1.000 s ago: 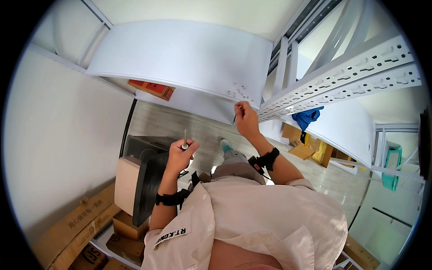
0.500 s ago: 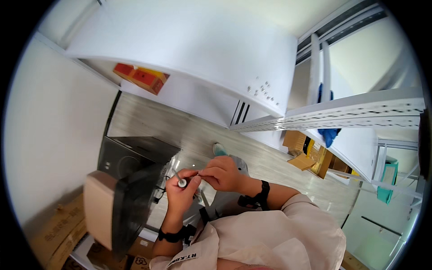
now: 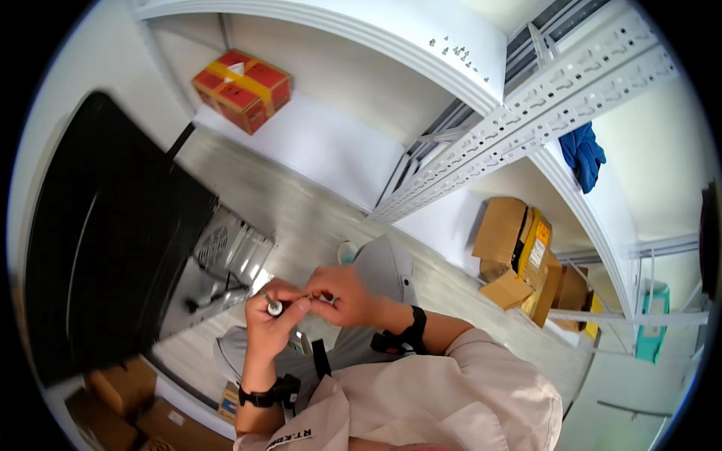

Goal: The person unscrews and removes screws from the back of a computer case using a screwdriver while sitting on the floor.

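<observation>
Head | left hand grips thin-shafted tool, partly hidden | right hand blurred, grasp: cannot tell

Perforated post is painted metal, satin white. Lower shelf looks smooth, low sheen. Loose fasteners read as bright metal. Hand tool has a metal shaft; its end could be smooth plastic, too small to be sure. Black panel: smooth, slightly glossy. Open carton: matt cardboard. Blue cloth: matt, rumpled.
</observation>
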Demonstrator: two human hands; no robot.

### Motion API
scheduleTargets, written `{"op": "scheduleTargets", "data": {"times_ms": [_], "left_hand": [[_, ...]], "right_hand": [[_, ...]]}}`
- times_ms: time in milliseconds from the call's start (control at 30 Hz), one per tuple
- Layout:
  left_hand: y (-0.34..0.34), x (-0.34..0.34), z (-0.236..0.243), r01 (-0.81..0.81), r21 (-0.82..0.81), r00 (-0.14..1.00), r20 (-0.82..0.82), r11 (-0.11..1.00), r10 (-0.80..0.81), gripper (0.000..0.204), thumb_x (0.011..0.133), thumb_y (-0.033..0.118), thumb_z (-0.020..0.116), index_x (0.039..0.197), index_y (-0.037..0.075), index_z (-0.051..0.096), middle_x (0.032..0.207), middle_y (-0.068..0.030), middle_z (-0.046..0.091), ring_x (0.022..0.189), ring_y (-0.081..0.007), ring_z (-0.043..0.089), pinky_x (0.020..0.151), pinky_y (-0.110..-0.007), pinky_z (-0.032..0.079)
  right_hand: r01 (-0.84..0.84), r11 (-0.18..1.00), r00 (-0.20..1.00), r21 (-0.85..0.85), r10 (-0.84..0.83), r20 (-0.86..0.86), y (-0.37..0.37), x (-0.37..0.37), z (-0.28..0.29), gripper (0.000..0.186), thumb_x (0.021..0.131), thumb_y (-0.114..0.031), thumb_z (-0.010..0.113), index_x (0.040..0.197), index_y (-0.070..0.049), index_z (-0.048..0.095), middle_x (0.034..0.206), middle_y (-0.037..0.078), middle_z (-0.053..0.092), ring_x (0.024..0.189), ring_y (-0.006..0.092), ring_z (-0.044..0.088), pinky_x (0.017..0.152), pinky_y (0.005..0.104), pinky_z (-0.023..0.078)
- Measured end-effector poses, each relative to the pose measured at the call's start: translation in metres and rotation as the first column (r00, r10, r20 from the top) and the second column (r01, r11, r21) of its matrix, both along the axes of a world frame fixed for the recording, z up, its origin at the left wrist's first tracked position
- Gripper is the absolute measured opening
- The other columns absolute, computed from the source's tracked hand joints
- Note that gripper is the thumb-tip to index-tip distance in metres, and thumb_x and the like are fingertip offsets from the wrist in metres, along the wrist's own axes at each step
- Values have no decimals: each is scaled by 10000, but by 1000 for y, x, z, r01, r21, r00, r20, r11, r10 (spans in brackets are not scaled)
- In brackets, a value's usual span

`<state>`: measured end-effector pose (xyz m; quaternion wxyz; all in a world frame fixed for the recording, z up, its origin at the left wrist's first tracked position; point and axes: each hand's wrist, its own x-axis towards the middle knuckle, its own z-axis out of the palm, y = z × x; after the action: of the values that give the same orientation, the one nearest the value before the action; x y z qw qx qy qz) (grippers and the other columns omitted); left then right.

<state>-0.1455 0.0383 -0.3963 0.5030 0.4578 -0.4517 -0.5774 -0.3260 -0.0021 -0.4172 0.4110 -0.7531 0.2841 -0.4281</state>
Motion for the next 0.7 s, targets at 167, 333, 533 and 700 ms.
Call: {"op": "scheduleTargets", "data": {"times_ms": [167, 333, 533, 700], "left_hand": [[60, -26, 46, -102, -42, 972, -216, 994, 90, 41, 844, 21, 650, 813, -6, 649, 811, -64, 604, 624, -84, 522, 571, -240, 427], [95, -48, 85, -178, -314, 950, -301, 932, 80, 112, 863, 94, 644, 830, -14, 637, 803, -65, 590, 653, -88, 522, 582, -234, 419], [137, -64, 113, -214, -453, 957, -274, 865, 93, 89, 870, 81, 638, 878, -7, 642, 876, -97, 610, 735, -139, 571, 648, -264, 450], [163, -40, 125, -349, -608, 937, -224, 714, 267, 151, 913, 112, 566, 960, -19, 627, 924, -129, 612, 894, -226, 602, 821, -351, 486]], "right_hand": [[-42, 993, 985, 110, 23, 170, 73, -6, 27, 621, 796, -222, 755, 1295, -48, 429, 1018, 84, 551, 810, 150, 563, 630, 283, 438], [-346, 927, 920, 146, 304, 247, 117, -17, 63, 753, 846, -169, 706, 1417, 0, 247, 1230, 149, 487, 1038, 221, 556, 798, 309, 482], [-421, 878, 858, 226, 305, 413, 153, -19, 69, 708, 892, -142, 667, 1432, -2, 232, 1271, 143, 483, 1112, 191, 537, 889, 331, 483], [-375, 921, 895, 101, 332, 299, 167, -34, 85, 421, 925, -185, 632, 1271, -2, 476, 1059, 50, 599, 942, 97, 553, 825, 264, 460]]}}
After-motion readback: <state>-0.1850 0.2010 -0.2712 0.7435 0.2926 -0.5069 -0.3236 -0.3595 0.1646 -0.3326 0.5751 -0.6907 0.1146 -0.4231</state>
